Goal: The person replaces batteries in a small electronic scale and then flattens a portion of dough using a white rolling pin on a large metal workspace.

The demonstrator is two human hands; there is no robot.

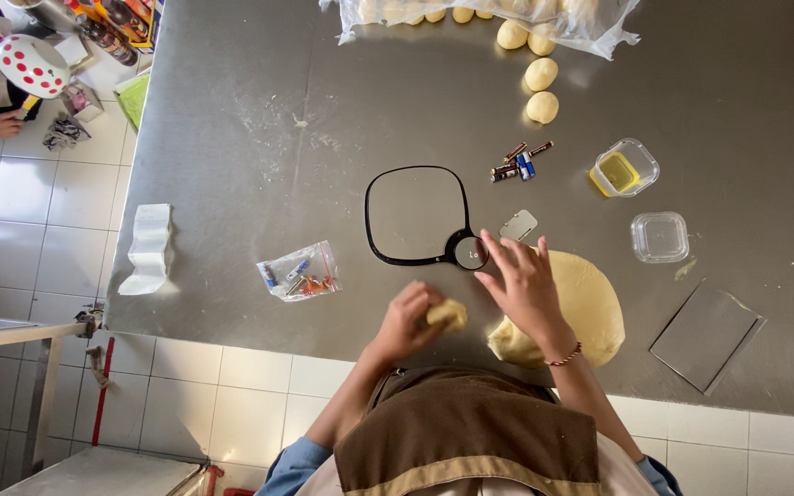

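Hands [526, 285] on soft, rounded dough [590, 303]

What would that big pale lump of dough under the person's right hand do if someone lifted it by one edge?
The big dough lump would probably sag and stretch rather than hold its shape: it lies spread in a soft, rounded mound. It looks heavy for its size, being far larger than the dough balls nearby. It may cling slightly to the steel table, which shows floury smears.
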